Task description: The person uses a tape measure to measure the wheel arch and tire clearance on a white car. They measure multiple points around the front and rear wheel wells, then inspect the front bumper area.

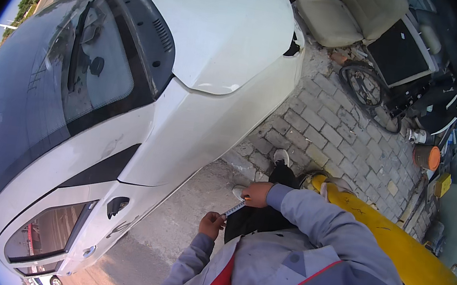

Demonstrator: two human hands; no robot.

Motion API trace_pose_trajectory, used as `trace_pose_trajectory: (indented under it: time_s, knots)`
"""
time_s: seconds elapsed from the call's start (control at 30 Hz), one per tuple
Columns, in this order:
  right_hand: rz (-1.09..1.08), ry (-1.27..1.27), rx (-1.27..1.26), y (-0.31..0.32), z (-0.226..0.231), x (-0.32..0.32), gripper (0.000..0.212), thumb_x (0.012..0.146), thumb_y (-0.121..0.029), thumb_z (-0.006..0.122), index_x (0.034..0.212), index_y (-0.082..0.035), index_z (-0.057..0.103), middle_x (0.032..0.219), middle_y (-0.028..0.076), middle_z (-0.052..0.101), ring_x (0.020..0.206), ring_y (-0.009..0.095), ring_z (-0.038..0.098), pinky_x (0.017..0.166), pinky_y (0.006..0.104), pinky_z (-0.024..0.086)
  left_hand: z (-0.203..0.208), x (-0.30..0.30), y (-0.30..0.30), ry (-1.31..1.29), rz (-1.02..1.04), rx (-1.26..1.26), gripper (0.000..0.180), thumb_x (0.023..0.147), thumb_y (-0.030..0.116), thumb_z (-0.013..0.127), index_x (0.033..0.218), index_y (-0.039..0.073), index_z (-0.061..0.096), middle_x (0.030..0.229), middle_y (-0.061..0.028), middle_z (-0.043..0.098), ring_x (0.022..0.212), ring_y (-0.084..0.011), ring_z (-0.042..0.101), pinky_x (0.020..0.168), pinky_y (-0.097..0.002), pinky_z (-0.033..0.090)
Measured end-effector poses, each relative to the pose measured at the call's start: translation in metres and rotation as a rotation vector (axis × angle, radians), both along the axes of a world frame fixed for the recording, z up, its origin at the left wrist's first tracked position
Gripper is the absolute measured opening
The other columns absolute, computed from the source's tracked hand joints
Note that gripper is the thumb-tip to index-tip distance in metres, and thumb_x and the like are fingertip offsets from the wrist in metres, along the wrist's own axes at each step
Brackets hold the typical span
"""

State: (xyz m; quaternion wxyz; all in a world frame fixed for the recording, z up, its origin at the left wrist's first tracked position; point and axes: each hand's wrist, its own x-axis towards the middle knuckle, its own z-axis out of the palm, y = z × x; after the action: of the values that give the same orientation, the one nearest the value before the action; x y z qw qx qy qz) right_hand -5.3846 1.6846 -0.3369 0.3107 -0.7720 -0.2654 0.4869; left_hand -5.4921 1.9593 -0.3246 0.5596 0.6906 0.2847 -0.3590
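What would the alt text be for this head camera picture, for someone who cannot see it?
Seen from above, a person in a grey jacket holds a small thin tool between the left hand and right hand, standing beside a white car. A yellow post stands to the right, with a beige car seat on the brick paving beyond.

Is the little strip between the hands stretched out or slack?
Stretched out: the strip runs straight from the left hand to the right hand.

Grey brick paving (323, 126) carries a white car (187, 108), a beige car seat (349, 14), a bicycle wheel (366, 85) and an orange bucket (427, 157).
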Motion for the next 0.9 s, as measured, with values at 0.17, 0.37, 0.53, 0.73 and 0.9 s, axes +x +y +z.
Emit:
trace_pose_trajectory:
  time_s: [0.17, 0.37, 0.53, 0.73, 0.9]
  knots:
    - [-0.181, 0.006, -0.021, -0.025, -0.073, -0.042, 0.036, 0.097, -0.034, 0.058, 0.126, -0.015, 0.067, 0.109, 0.018, 0.071, 0.105, 0.04, 0.067, 0.091, 0.0513, 0.052, -0.057, 0.006, -0.003, 0.056, -0.138, -0.003, 0.021, 0.097, 0.02, 0.071, 0.099, 0.002, 0.059, 0.085, -0.0076, 0.069, 0.072, -0.0174, 0.069, 0.063, -0.03, 0.055]
    - [-0.323, -0.139, -0.138, -0.053, -0.181, -0.03, 0.031, 0.095, -0.029, 0.054, 0.122, -0.022, 0.069, 0.119, 0.017, 0.065, 0.113, 0.041, 0.063, 0.093, 0.0523, 0.052, -0.181, 0.053, -0.016, 0.08, 0.064, -0.114, 0.017, 0.098, 0.017, 0.069, 0.098, 0.005, 0.057, 0.086, -0.0081, 0.068, 0.066, -0.0156, 0.064, 0.057, -0.0295, 0.052]
    - [-0.324, -0.379, -0.114, -0.07, -0.29, 0.027, 0.026, 0.091, -0.023, 0.056, 0.111, -0.017, 0.071, 0.112, 0.017, 0.066, 0.109, 0.04, 0.065, 0.09, 0.0521, 0.053, -0.307, 0.096, -0.037, -0.02, 0.297, -0.217, 0.015, 0.098, 0.015, 0.068, 0.103, 0.004, 0.059, 0.09, -0.0095, 0.068, 0.069, -0.0171, 0.063, 0.058, -0.0312, 0.052]
    - [-0.232, -0.821, -0.085, -0.063, -0.393, 0.113, 0.022, 0.088, -0.023, 0.059, 0.104, -0.017, 0.073, 0.105, 0.014, 0.068, 0.101, 0.037, 0.067, 0.083, 0.0512, 0.055, -0.431, 0.139, -0.055, -0.299, 0.366, -0.229, 0.02, 0.102, 0.025, 0.064, 0.103, 0.005, 0.06, 0.09, -0.0108, 0.069, 0.067, -0.0172, 0.059, 0.059, -0.0317, 0.05]
    - [-0.213, -0.963, -0.071, -0.028, -0.438, 0.137, 0.025, 0.086, -0.023, 0.059, 0.105, -0.016, 0.074, 0.111, 0.014, 0.068, 0.103, 0.036, 0.066, 0.082, 0.0528, 0.054, -0.523, 0.154, -0.033, -0.441, 0.495, -0.428, 0.02, 0.102, 0.027, 0.066, 0.1, 0.007, 0.063, 0.088, -0.0099, 0.072, 0.069, -0.0165, 0.062, 0.066, -0.0324, 0.051]
